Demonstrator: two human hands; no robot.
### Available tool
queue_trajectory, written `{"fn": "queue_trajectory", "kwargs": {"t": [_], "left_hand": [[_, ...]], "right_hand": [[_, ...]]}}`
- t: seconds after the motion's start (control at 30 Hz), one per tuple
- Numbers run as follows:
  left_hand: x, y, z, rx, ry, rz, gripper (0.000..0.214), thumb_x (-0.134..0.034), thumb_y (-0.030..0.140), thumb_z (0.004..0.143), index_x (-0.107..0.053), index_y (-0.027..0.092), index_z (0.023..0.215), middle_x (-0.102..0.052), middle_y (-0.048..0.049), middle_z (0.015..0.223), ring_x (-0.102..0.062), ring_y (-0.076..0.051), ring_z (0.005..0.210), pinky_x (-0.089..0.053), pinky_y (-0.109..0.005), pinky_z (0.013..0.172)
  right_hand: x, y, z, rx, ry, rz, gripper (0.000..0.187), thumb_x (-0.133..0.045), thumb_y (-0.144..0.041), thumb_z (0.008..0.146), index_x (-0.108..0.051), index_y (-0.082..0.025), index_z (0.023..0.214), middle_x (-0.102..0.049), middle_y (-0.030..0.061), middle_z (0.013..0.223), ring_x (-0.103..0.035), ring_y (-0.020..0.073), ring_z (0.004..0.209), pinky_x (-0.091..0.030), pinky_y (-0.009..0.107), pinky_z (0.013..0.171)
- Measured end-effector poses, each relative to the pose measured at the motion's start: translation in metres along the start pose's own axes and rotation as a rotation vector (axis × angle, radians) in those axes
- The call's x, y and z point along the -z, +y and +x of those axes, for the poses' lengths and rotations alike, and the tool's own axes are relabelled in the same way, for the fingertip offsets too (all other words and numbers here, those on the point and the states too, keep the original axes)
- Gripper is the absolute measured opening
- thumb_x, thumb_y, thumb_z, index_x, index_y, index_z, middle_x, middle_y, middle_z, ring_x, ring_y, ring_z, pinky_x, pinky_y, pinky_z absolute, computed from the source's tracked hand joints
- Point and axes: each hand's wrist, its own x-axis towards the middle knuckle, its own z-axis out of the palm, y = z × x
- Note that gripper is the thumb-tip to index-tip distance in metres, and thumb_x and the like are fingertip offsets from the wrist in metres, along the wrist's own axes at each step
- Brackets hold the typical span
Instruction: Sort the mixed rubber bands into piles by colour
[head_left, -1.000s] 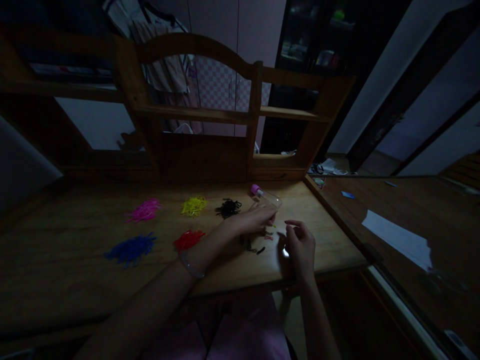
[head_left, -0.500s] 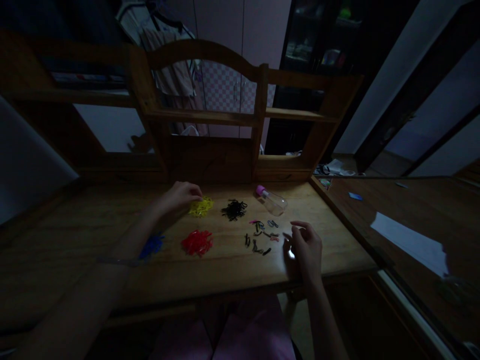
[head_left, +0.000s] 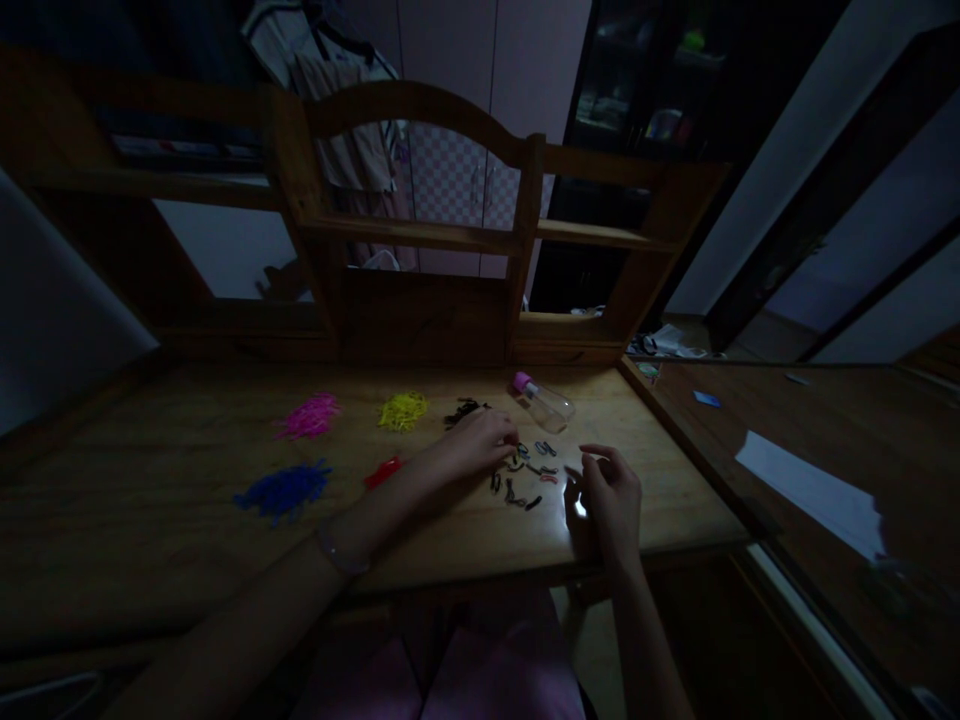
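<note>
My left hand (head_left: pixel 484 442) reaches across the table with its fingertips pinched at the left edge of a loose mixed group of small rubber bands (head_left: pixel 517 490). Whatever sits between those fingertips is too small to make out. Behind this hand lies a pile of black rubber bands (head_left: pixel 461 411), partly covered. The forearm hides much of a red pile (head_left: pixel 384 470). My right hand (head_left: pixel 615 490) rests on its side to the right of the mixed bands, fingers bent, thumb and forefinger apart with nothing visible between them.
Yellow bands (head_left: pixel 402 411), pink bands (head_left: pixel 309 416) and blue bands (head_left: pixel 285 491) lie in piles on the left. A clear bottle with a pink cap (head_left: pixel 547 405) lies behind the mixed bands. A wooden shelf unit (head_left: pixel 420 235) borders the back; white paper (head_left: pixel 810 490) lies far right.
My left hand has moved right from the yellow pile to the mixed bands, uncovering the pink and blue piles. It now covers where a pink band lay. My right hand has stayed in place.
</note>
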Motion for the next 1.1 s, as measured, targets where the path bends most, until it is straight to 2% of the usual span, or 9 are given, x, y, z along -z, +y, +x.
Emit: {"fn": "queue_trajectory", "kwargs": {"t": [0.17, 0.4, 0.57, 0.67, 0.73, 0.87, 0.97, 1.03, 1.1], "left_hand": [[-0.006, 0.001, 0.011, 0.024, -0.052, 0.052, 0.013, -0.067, 0.029, 0.077, -0.070, 0.018, 0.084, -0.065, -0.0062, 0.088, -0.057, -0.021, 0.086, -0.040, -0.030, 0.075], [-0.005, -0.003, 0.015, 0.015, -0.059, 0.024, 0.011, -0.065, 0.026, 0.079, -0.074, 0.020, 0.082, -0.068, -0.0049, 0.083, -0.060, -0.021, 0.082, -0.041, -0.032, 0.075], [0.003, -0.006, 0.010, 0.039, -0.058, -0.131, 0.014, -0.066, 0.029, 0.079, -0.074, 0.019, 0.083, -0.071, -0.0046, 0.081, -0.062, -0.018, 0.077, -0.043, -0.029, 0.071], [0.020, -0.011, 0.005, 0.031, -0.061, -0.254, 0.017, -0.063, 0.030, 0.082, -0.074, 0.019, 0.088, -0.073, -0.0040, 0.086, -0.064, -0.017, 0.080, -0.044, -0.027, 0.074], [0.039, -0.022, -0.001, 0.047, -0.038, -0.274, 0.020, -0.060, 0.030, 0.083, -0.074, 0.019, 0.091, -0.074, -0.0045, 0.090, -0.065, -0.017, 0.084, -0.045, -0.026, 0.076], [0.089, -0.065, -0.028, 0.211, 0.092, -0.148, 0.025, -0.061, 0.034, 0.083, -0.073, 0.019, 0.098, -0.074, -0.0021, 0.096, -0.065, -0.017, 0.089, -0.044, -0.024, 0.081], [0.119, -0.100, -0.058, 0.347, 0.151, -0.022, 0.024, -0.063, 0.034, 0.081, -0.073, 0.016, 0.093, -0.074, -0.0003, 0.092, -0.063, -0.016, 0.086, -0.042, -0.023, 0.080], [0.128, -0.115, -0.077, 0.385, 0.143, -0.005, 0.021, -0.065, 0.033, 0.079, -0.073, 0.015, 0.087, -0.073, 0.0008, 0.087, -0.062, -0.016, 0.083, -0.042, -0.022, 0.078], [0.128, -0.123, -0.089, 0.405, 0.123, -0.009, 0.020, -0.067, 0.033, 0.077, -0.073, 0.015, 0.085, -0.073, 0.0015, 0.085, -0.062, -0.016, 0.081, -0.042, -0.022, 0.076]], "right_hand": [[0.000, -0.001, 0.000, -0.008, 0.006, -0.002, 0.033, -0.056, -0.042, 0.084, -0.068, -0.016, 0.101, -0.055, -0.0026, 0.058, -0.050, 0.0131, 0.048, -0.037, 0.022, 0.045], [0.000, 0.001, 0.000, 0.008, -0.003, -0.028, 0.033, -0.055, -0.042, 0.086, -0.069, -0.017, 0.102, -0.055, -0.0016, 0.059, -0.050, 0.0132, 0.049, -0.037, 0.022, 0.045], [0.000, 0.003, 0.001, -0.010, -0.002, -0.030, 0.030, -0.055, -0.041, 0.086, -0.068, -0.019, 0.102, -0.054, -0.0024, 0.059, -0.049, 0.0124, 0.049, -0.035, 0.021, 0.044], [0.000, 0.002, 0.001, -0.014, -0.004, -0.023, 0.030, -0.055, -0.041, 0.086, -0.068, -0.019, 0.101, -0.054, -0.0027, 0.059, -0.049, 0.0123, 0.049, -0.035, 0.021, 0.044], [0.000, 0.001, 0.000, -0.016, -0.009, -0.006, 0.030, -0.055, -0.041, 0.086, -0.068, -0.018, 0.102, -0.054, -0.0027, 0.059, -0.049, 0.0125, 0.048, -0.036, 0.021, 0.044], [0.000, -0.001, 0.000, -0.024, -0.002, 0.021, 0.032, -0.057, -0.042, 0.085, -0.068, -0.017, 0.102, -0.055, -0.0020, 0.058, -0.049, 0.0130, 0.048, -0.036, 0.022, 0.044], [0.000, -0.001, -0.001, -0.025, -0.004, 0.024, 0.033, -0.057, -0.041, 0.084, -0.068, -0.016, 0.102, -0.055, -0.0015, 0.058, -0.049, 0.0132, 0.048, -0.036, 0.022, 0.044], [0.000, -0.001, -0.001, -0.028, -0.008, 0.030, 0.033, -0.057, -0.042, 0.084, -0.068, -0.016, 0.102, -0.056, -0.0012, 0.059, -0.049, 0.0130, 0.048, -0.036, 0.022, 0.044], [0.000, -0.001, -0.001, -0.032, -0.005, 0.035, 0.035, -0.057, -0.043, 0.084, -0.068, -0.015, 0.102, -0.057, -0.0008, 0.059, -0.048, 0.0127, 0.047, -0.035, 0.022, 0.043]]}}
